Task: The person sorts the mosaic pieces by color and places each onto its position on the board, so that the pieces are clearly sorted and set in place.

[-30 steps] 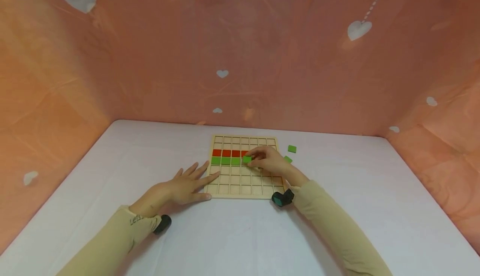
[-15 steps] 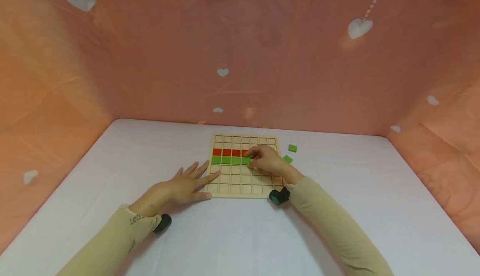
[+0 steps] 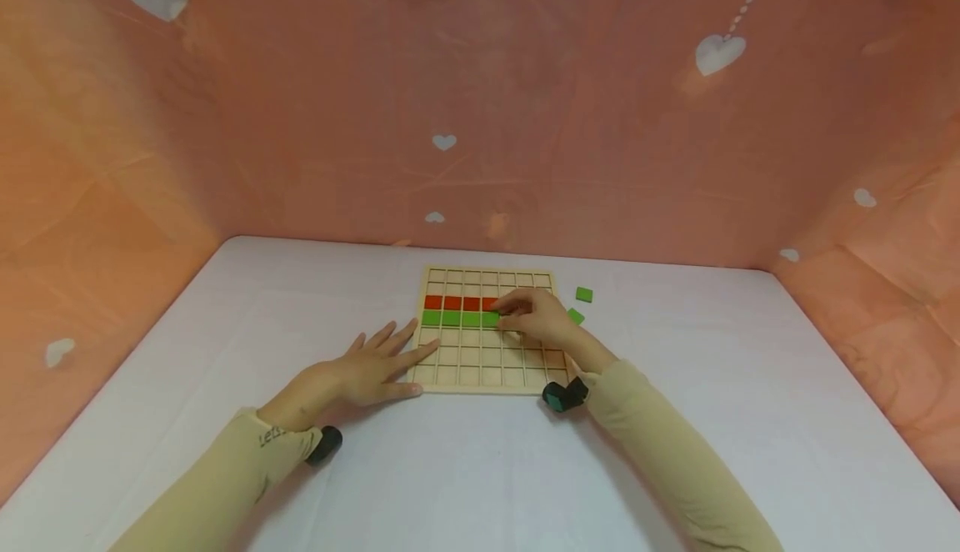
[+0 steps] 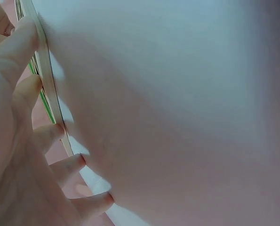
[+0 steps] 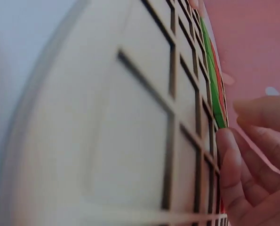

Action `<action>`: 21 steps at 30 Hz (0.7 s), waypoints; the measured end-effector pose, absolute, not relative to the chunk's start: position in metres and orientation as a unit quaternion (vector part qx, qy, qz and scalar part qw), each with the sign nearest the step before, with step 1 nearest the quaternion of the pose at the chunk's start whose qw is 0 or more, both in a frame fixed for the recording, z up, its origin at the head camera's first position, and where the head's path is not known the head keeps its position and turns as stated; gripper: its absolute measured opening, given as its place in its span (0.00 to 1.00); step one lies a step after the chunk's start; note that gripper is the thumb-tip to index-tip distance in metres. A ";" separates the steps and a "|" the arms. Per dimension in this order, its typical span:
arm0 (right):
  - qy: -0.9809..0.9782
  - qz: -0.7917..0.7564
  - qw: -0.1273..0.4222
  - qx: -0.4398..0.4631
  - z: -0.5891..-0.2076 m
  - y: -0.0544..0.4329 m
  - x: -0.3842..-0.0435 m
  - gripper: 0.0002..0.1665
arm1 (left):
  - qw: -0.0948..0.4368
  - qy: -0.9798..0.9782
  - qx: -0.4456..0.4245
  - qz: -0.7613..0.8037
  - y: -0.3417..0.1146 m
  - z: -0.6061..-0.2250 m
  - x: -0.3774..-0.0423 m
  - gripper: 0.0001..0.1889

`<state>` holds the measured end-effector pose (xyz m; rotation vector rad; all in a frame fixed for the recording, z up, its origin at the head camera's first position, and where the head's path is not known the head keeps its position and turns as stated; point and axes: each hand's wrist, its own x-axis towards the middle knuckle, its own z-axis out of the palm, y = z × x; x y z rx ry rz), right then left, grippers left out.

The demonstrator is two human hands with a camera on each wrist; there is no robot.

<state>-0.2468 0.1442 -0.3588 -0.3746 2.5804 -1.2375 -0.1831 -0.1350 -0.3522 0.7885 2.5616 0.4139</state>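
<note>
A wooden grid board (image 3: 491, 378) lies on the table, with a row of red square tiles (image 3: 453, 303) and a row of green square tiles (image 3: 452, 318) set in its cells. My right hand (image 3: 542, 318) is over the board at the right end of these rows. Its thumb tip is right at the last green tile (image 5: 217, 106); the index finger stands apart from the thumb, and no tile shows between them. My left hand (image 3: 367, 373) is spread flat at the board's left edge, fingers straight, some fingertips on the frame.
One loose green tile (image 3: 584, 294) lies on the table beyond the board's right edge. A second loose green tile (image 3: 575, 317) is partly hidden behind my right hand. An orange-pink curtain (image 3: 480, 118) with pale hearts surrounds the white table (image 3: 465, 477).
The green tile my right hand pinched a second ago now lies flat in the green row's fourth cell. The right fingers have let go and drawn slightly right. The left hand stays put.
</note>
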 end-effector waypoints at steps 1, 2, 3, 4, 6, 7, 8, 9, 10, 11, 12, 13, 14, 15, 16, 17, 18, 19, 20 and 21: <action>0.886 -0.427 0.126 -0.131 -0.359 0.146 -0.247 0.17 | 0.213 0.923 0.284 0.149 -0.135 -0.352 -0.183 0.36; 0.882 -0.433 0.124 -0.136 -0.359 0.148 -0.246 0.17 | 0.212 0.923 0.285 0.149 -0.135 -0.352 -0.183 0.36; 0.879 -0.438 0.121 -0.142 -0.359 0.150 -0.246 0.17 | 0.212 0.923 0.286 0.149 -0.135 -0.352 -0.184 0.36; 0.877 -0.442 0.118 -0.146 -0.359 0.152 -0.246 0.18 | 0.212 0.923 0.286 0.148 -0.135 -0.352 -0.184 0.36; 0.871 -0.454 0.114 -0.150 -0.360 0.155 -0.246 0.18 | 0.213 0.923 0.285 0.147 -0.135 -0.352 -0.184 0.36; 0.867 -0.461 0.114 -0.151 -0.359 0.158 -0.246 0.18 | 0.213 0.923 0.285 0.147 -0.135 -0.352 -0.184 0.36; 0.862 -0.471 0.115 -0.148 -0.359 0.161 -0.245 0.19 | 0.214 0.923 0.284 0.148 -0.135 -0.352 -0.184 0.36; 0.860 -0.477 0.115 -0.142 -0.358 0.164 -0.244 0.19 | 0.214 0.923 0.284 0.148 -0.134 -0.352 -0.184 0.36; 0.856 -0.485 0.114 -0.137 -0.359 0.167 -0.243 0.19 | 0.214 0.923 0.284 0.148 -0.134 -0.352 -0.184 0.36; 0.851 -0.494 0.115 -0.133 -0.358 0.170 -0.242 0.19 | 0.214 0.923 0.284 0.148 -0.134 -0.353 -0.184 0.36; 0.849 -0.500 0.113 -0.129 -0.358 0.173 -0.241 0.19 | 0.214 0.923 0.284 0.148 -0.134 -0.353 -0.184 0.36; 0.847 -0.505 0.111 -0.124 -0.357 0.175 -0.240 0.19 | 0.214 0.923 0.284 0.149 -0.134 -0.353 -0.184 0.36; 0.846 -0.508 0.106 -0.119 -0.356 0.178 -0.240 0.19 | 0.214 0.922 0.286 0.149 -0.134 -0.353 -0.184 0.36; 0.846 -0.511 0.100 -0.116 -0.356 0.181 -0.239 0.19 | 0.213 0.922 0.286 0.149 -0.134 -0.353 -0.184 0.36; 0.845 -0.513 0.092 -0.117 -0.356 0.184 -0.239 0.20 | 0.213 0.922 0.286 0.149 -0.135 -0.354 -0.185 0.36; 0.846 -0.514 0.086 -0.115 -0.355 0.187 -0.239 0.20 | 0.213 0.922 0.286 0.151 -0.135 -0.354 -0.185 0.36; 0.847 -0.513 0.078 -0.114 -0.355 0.190 -0.239 0.20 | 0.213 0.922 0.286 0.151 -0.135 -0.354 -0.185 0.36; 0.849 -0.513 0.069 -0.110 -0.354 0.193 -0.239 0.21 | 0.213 0.922 0.285 0.153 -0.135 -0.354 -0.185 0.36; 0.850 -0.512 0.062 -0.110 -0.354 0.197 -0.239 0.21 | 0.213 0.922 0.284 0.154 -0.135 -0.354 -0.185 0.36; 0.850 -0.511 0.057 -0.110 -0.354 0.200 -0.239 0.21 | 0.214 0.923 0.282 0.153 -0.135 -0.354 -0.186 0.36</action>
